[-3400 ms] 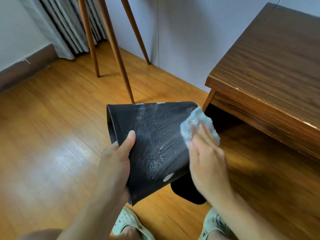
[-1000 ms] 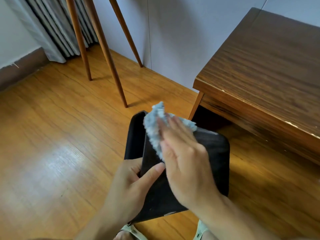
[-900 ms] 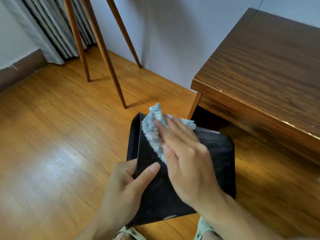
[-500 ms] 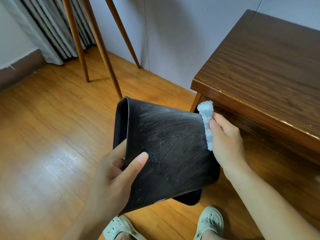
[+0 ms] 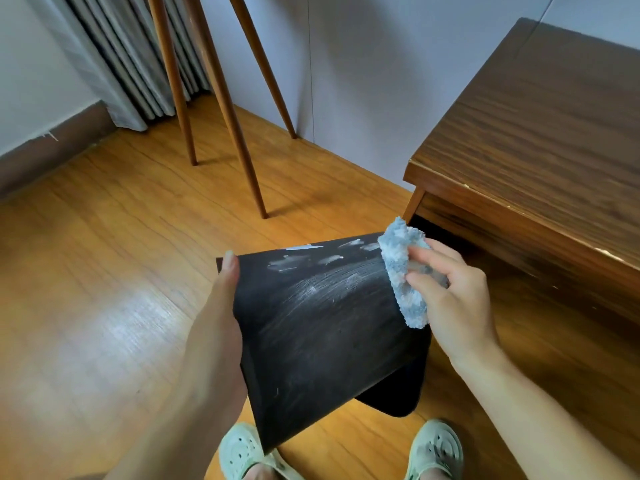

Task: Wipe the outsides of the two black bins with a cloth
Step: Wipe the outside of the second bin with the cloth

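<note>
While the left hand [image 5: 216, 327] held the black bin [image 5: 322, 337] up above the wooden floor [image 5: 104, 271], the right hand [image 5: 453, 296] pressed a light blue cloth [image 5: 403, 271] against the bin's right upper edge. The bin lay tilted on its side in the air, in the middle of the view, with one broad outer wall turned toward the camera. The left hand gripped it along the left edge; the thumb lay straight up along that edge, and the other fingers were hidden behind the wall. The right hand's fingers were curled around the fluffy cloth, which was folded over the corner of the bin. On the dark wall there were pale streaks and some whitish smears near the top. A second dark shape [image 5: 394, 393] showed just below and behind the bin, near the floor, but I could not tell exactly what it was. Two pale green sandals [image 5: 436, 448] stood on the floor under the bin. A brown wooden table [image 5: 536, 133] stood to the right, and thin wooden legs [image 5: 239, 133] and a grey curtain [image 5: 121, 64] were farther back, by the wall.
</note>
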Motion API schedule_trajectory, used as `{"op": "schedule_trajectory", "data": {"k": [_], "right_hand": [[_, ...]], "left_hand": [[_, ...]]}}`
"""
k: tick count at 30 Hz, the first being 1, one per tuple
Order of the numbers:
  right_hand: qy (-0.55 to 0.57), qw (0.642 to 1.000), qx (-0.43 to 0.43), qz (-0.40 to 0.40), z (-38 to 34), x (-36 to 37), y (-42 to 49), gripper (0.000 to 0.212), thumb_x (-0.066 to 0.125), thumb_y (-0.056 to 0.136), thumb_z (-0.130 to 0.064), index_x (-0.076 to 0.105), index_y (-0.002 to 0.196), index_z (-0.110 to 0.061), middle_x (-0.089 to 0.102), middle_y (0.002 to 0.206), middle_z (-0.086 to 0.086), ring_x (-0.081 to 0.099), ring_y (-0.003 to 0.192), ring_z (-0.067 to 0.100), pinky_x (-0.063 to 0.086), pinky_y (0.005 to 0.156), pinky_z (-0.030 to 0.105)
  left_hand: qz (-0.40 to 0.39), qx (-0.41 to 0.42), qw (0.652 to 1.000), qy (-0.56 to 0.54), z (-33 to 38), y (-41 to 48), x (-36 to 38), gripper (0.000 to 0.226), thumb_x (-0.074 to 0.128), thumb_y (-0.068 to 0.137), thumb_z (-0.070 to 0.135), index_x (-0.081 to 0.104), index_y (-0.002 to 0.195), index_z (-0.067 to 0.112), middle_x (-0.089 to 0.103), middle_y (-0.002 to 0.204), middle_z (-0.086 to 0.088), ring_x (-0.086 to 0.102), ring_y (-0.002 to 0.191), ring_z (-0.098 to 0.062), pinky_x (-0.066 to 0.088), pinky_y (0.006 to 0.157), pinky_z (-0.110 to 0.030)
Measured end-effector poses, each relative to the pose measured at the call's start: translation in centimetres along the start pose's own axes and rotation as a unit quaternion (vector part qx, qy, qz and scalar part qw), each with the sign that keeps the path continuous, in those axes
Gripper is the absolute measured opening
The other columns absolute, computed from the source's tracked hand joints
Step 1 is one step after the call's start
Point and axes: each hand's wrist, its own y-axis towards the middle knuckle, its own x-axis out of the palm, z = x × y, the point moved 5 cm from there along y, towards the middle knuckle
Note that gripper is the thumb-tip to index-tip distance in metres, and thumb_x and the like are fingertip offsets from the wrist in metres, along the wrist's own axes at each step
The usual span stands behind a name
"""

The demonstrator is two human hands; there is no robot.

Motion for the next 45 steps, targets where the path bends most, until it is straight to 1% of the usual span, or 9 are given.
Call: {"op": "schedule_trajectory", "data": {"k": [3, 6, 14, 20, 25, 29, 36, 42, 45], "right_hand": [[-0.078, 0.997, -0.021, -0.013, 0.1, 0.7, -0.1, 0.035, 0.057, 0.101, -0.02, 0.067, 0.123, -0.045, 0.045, 0.155, -0.014, 0.043, 0.141, 0.008, 0.046, 0.112, 0.046], [-0.255, 0.962, -0.098, -0.025, -1.0, 1.7, -0.4, 0.046, 0.031, 0.105, -0.032, 0.047, 0.149, -0.034, 0.022, 0.168, -0.009, 0.009, 0.156, 0.01, 0.014, 0.128, 0.046], [-0.248, 0.912, -0.283, -0.163, -4.5, 7.7, -7.6, 0.051, 0.033, 0.102, -0.029, 0.046, 0.151, -0.032, 0.036, 0.162, -0.01, 0.019, 0.155, 0.007, 0.01, 0.127, 0.042], [-0.319, 0.942, -0.077, -0.066, -0.7, 1.4, 0.4, 0.061, 0.013, 0.099, -0.039, 0.025, 0.158, -0.039, 0.015, 0.168, -0.016, 0.008, 0.156, 0.005, -0.004, 0.125, 0.042], [-0.241, 0.954, -0.13, -0.123, -1.9, 4.7, -3.4, 0.058, 0.016, 0.102, -0.035, 0.024, 0.159, -0.034, 0.019, 0.168, -0.013, 0.008, 0.157, 0.006, 0.009, 0.128, 0.034], [-0.215, 0.931, -0.212, -0.206, -3.3, 6.4, -6.5, 0.054, 0.018, 0.103, -0.04, 0.015, 0.155, -0.055, 0.013, 0.168, -0.022, -0.003, 0.155, -0.002, 0.005, 0.127, 0.032], [-0.208, 0.973, -0.023, -0.1, 0.8, 2.3, 0.1, 0.05, 0.023, 0.111, -0.028, 0.022, 0.161, -0.033, 0.014, 0.17, -0.013, 0.006, 0.156, 0.005, 0.012, 0.128, 0.045], [-0.132, 0.939, -0.24, -0.21, -4.2, 6.8, -6.6, 0.052, 0.028, 0.106, -0.032, 0.032, 0.157, -0.04, 0.019, 0.168, -0.019, 0.004, 0.156, 0.003, 0.013, 0.128, 0.037], [-0.156, 0.964, -0.154, -0.149, -2.1, 4.4, -2.6, 0.046, 0.028, 0.109, -0.028, 0.039, 0.153, -0.035, 0.02, 0.166, -0.018, 0.009, 0.155, 0.0, 0.016, 0.128, 0.037]], "left_hand": [[0.003, -0.003, 1.0, 0.001, 0.0, 0.0, -0.1, 0.027, 0.057, 0.099, 0.04, 0.074, 0.093, 0.02, 0.081, 0.086, -0.003, 0.078, 0.075, -0.021, 0.049, 0.074, -0.04], [-0.023, 0.032, 0.999, 0.034, -0.5, 0.1, 0.1, 0.024, 0.054, 0.1, 0.036, 0.074, 0.102, 0.022, 0.081, 0.092, 0.0, 0.078, 0.084, -0.02, 0.051, 0.078, -0.041], [-0.041, 0.165, 0.982, 0.086, -2.1, -1.5, 1.3, 0.029, 0.054, 0.094, 0.045, 0.08, 0.093, 0.031, 0.079, 0.096, -0.005, 0.075, 0.093, -0.026, 0.058, 0.08, -0.036], [-0.075, 0.271, 0.94, 0.191, -1.1, -3.5, 2.0, 0.039, 0.053, 0.099, 0.028, 0.072, 0.069, 0.045, 0.065, 0.068, 0.024, 0.062, 0.069, 0.007, 0.044, 0.064, -0.007], [-0.091, 0.291, 0.912, 0.274, -1.7, -3.0, 2.9, 0.029, 0.045, 0.096, 0.046, 0.065, 0.078, 0.035, 0.067, 0.074, 0.011, 0.063, 0.07, -0.003, 0.044, 0.061, -0.014], [-0.073, 0.307, 0.906, 0.281, -1.6, -2.7, 2.4, 0.038, 0.046, 0.099, 0.028, 0.063, 0.072, 0.047, 0.064, 0.068, 0.023, 0.059, 0.064, 0.005, 0.041, 0.057, -0.008], [-0.109, 0.359, 0.867, 0.33, -2.2, -3.3, 2.1, 0.039, 0.048, 0.098, 0.058, 0.059, 0.075, 0.029, 0.044, 0.058, -0.008, 0.047, 0.049, -0.025, 0.033, 0.048, -0.043], [-0.123, 0.377, 0.867, 0.301, -1.9, -3.1, 2.5, 0.021, 0.05, 0.1, 0.033, 0.065, 0.085, 0.031, 0.063, 0.066, 0.006, 0.06, 0.056, -0.012, 0.045, 0.048, -0.032], [-0.112, 0.388, 0.859, 0.314, -1.8, -4.2, 2.0, 0.024, 0.052, 0.097, 0.033, 0.058, 0.074, 0.037, 0.047, 0.057, 0.004, 0.049, 0.048, -0.014, 0.033, 0.046, -0.029]]}}
